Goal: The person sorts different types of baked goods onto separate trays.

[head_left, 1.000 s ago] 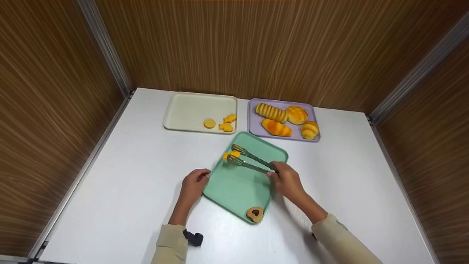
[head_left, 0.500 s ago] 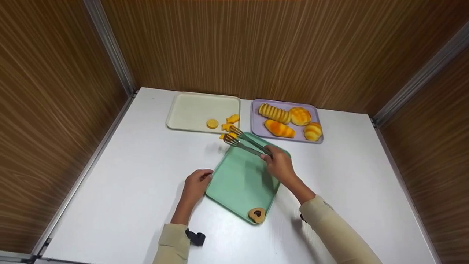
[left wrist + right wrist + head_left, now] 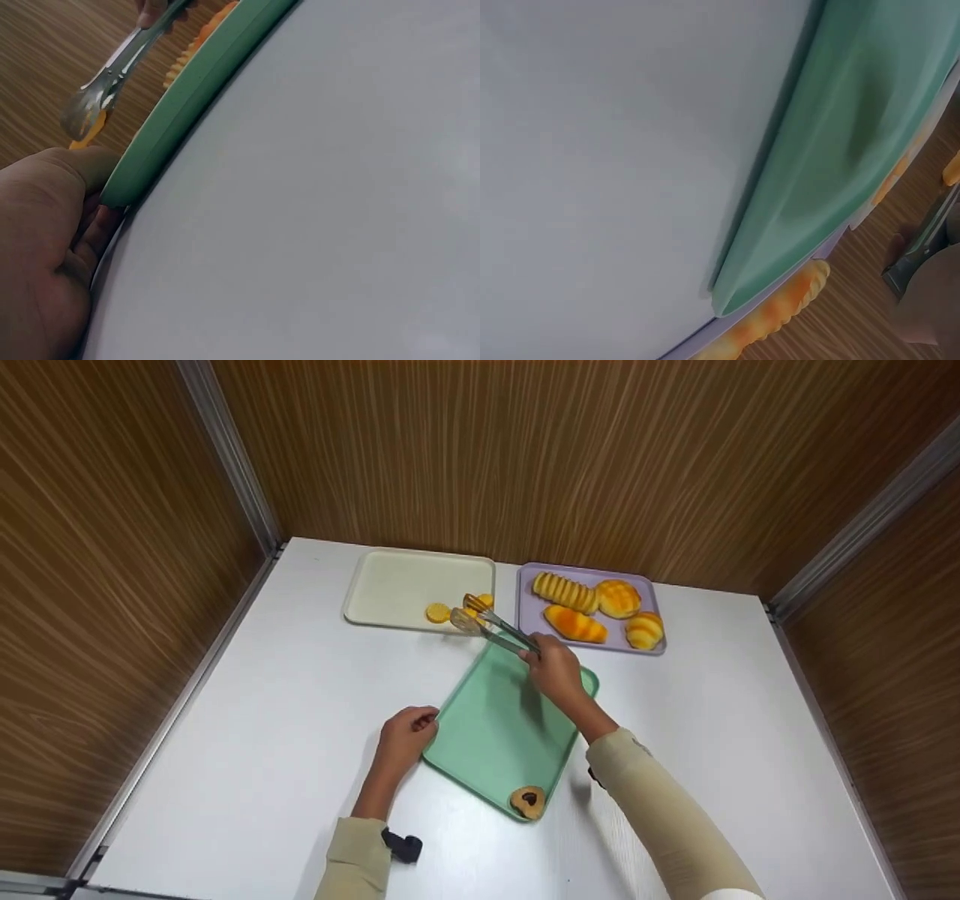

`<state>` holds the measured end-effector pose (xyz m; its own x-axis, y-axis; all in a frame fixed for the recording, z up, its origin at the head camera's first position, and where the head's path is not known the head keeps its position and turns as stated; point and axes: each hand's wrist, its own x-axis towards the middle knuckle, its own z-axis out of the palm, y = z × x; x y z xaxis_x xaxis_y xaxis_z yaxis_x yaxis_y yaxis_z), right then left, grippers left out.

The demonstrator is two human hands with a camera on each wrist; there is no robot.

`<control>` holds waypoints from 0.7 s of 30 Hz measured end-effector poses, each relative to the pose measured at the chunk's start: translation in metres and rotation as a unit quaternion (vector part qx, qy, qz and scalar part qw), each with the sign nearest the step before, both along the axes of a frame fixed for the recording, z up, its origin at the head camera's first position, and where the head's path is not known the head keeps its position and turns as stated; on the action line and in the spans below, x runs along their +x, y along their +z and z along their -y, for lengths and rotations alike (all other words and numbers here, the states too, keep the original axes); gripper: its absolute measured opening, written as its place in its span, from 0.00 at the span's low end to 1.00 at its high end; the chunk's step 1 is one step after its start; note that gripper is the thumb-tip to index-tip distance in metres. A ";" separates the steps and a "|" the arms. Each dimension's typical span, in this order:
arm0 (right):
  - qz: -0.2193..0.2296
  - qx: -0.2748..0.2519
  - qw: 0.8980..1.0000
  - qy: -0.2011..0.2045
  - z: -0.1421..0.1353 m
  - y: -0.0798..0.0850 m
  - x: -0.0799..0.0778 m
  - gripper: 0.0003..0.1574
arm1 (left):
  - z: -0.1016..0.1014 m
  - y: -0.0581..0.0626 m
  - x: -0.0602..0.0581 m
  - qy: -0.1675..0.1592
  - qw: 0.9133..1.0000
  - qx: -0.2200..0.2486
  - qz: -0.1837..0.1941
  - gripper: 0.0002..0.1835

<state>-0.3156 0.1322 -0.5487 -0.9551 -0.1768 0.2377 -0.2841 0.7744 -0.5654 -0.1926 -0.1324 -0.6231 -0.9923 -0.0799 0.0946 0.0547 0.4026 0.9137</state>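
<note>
My right hand (image 3: pixel 555 666) grips a pair of metal tongs (image 3: pixel 504 631), reaching over the far end of the green tray (image 3: pixel 495 720). The tongs' slotted heads are above the front right corner of the cream tray (image 3: pixel 390 585). In the left wrist view a yellow-orange piece (image 3: pixel 91 131) is between the heads of the tongs. Behind the tongs are small yellow fish-shaped crackers (image 3: pixel 486 600), partly hidden; a round yellow cracker (image 3: pixel 438 613) lies to their left. My left hand (image 3: pixel 403 739) pinches the green tray's left rim, thumb above and fingers low at the edge.
A heart-shaped cookie (image 3: pixel 528 802) with a dark centre lies in the green tray's near corner. The purple tray (image 3: pixel 531 624) at the back right bears several breads, among them a striped roll (image 3: pixel 643 630). Wood-grain panels (image 3: pixel 480 457) enclose the white table (image 3: pixel 285 735) at the back and sides.
My right hand has carried the tongs and a fish-shaped cracker from over the green tray away and slightly left to the cream tray's corner. My left hand stays at the green tray's rim.
</note>
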 end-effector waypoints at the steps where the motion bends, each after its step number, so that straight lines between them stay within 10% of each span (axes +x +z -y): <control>1: 0.003 -0.003 1.000 -0.004 0.002 0.000 -0.003 0.18 | 0.000 0.000 0.000 -0.001 1.000 0.001 0.000 0.11; 21: 0.003 0.002 0.997 -0.072 0.050 -0.008 -0.044 0.14 | 0.002 -0.005 -0.001 0.001 1.000 0.003 0.011 0.11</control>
